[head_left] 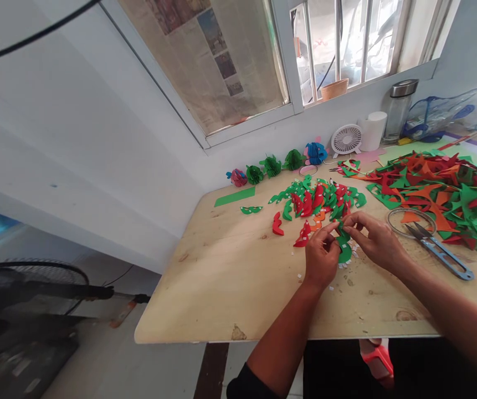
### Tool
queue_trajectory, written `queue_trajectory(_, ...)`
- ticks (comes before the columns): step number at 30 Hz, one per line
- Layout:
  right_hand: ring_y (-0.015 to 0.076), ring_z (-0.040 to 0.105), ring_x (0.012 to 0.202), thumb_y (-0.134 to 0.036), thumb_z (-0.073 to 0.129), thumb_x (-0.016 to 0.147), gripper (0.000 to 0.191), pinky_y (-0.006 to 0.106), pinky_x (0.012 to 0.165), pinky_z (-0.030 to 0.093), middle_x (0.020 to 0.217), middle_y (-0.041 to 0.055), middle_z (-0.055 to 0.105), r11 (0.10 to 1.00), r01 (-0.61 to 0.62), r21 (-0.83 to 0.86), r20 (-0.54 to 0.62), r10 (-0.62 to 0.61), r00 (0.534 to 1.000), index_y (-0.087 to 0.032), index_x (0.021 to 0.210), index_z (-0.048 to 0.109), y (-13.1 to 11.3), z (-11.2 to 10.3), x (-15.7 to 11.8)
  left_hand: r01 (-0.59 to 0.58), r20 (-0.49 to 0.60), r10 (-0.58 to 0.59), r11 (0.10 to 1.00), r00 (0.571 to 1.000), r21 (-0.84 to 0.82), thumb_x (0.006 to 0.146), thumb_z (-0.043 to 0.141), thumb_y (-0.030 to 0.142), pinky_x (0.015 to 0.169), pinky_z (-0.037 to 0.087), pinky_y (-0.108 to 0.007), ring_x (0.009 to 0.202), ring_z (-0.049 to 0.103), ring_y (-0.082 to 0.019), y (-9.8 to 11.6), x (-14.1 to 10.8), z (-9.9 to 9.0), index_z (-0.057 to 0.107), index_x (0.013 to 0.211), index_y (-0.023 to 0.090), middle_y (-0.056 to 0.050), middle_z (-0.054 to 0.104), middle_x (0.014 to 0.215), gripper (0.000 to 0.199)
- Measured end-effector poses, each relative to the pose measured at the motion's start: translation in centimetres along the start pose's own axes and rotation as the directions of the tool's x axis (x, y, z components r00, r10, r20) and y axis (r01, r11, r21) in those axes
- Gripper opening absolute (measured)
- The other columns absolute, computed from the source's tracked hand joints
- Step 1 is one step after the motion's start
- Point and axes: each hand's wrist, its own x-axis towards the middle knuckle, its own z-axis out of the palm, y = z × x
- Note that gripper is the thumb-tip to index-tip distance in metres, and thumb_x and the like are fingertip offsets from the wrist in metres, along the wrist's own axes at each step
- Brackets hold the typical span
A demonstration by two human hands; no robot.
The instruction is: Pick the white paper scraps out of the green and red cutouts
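Green scalloped paper cut-out, dotted with small white squares, hangs between our two hands near the front of the pale wooden table. From the head view, we see our left hand grasping its upper part between thumb and fingers, while our right hand pinches close by, fingertips nearly meeting the left ones. We cannot tell whether its lower end touches the wood.

Tiny white paper bits lie scattered just below and beside our fingers. Beyond our hands spreads a loose pile of red, green and orange wavy paper pieces, many bearing white squares. To our right we have small blue-handled metal snips, their blades over a round, clear-looking ring, and behind them a large heap of red, green and orange paper scraps. Along the wall we see a row of pink, green and blue folded-paper ornaments, then a round white desk fan.
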Motion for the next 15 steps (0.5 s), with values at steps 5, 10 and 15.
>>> queue_trajectory(5,0.0167,0.056,0.064,-0.029,0.05,0.084,0.011,0.028,0.056,0.044,0.074,0.003,0.063,1.0,-0.005,0.008,-0.013,0.005,1.0,-0.023,0.077,0.054,-0.06,-0.01,0.0,-0.03,0.017,0.03,1.0,0.999,-0.005,0.074,0.05,0.007,0.064,0.044,-0.021,0.066,0.05,-0.01,0.1,-0.11,-0.02,0.063,0.115,0.023,0.001,0.053,0.071,0.046)
queue_trajectory(10,0.0159,0.055,0.063,-0.029,0.049,0.085,0.011,0.028,0.055,0.043,0.075,0.0028,0.062,1.0,0.002,0.006,-0.014,-0.002,1.0,-0.022,0.078,0.054,0.05,0.06,-0.07,-0.036,0.019,0.035,0.999,0.999,0.026,0.074,0.049,0.007,0.066,0.045,-0.022,0.068,0.05,-0.011,-0.06,-0.07,-0.02,0.064,0.113,0.022,0.0,0.054,0.074,0.044)
queue_trajectory(15,0.0158,0.055,0.065,-0.03,0.049,0.086,0.012,0.028,0.059,0.045,0.077,0.0031,0.063,0.999,-0.002,0.033,0.029,0.001,1.0,-0.022,0.079,0.054,0.43,0.1,-0.08,-0.043,0.014,0.042,0.997,0.999,0.063,0.075,0.049,0.006,0.069,0.046,-0.024,0.071,0.052,-0.012,-0.21,-0.03,-0.06,0.063,0.115,0.023,-0.001,0.056,0.077,0.046)
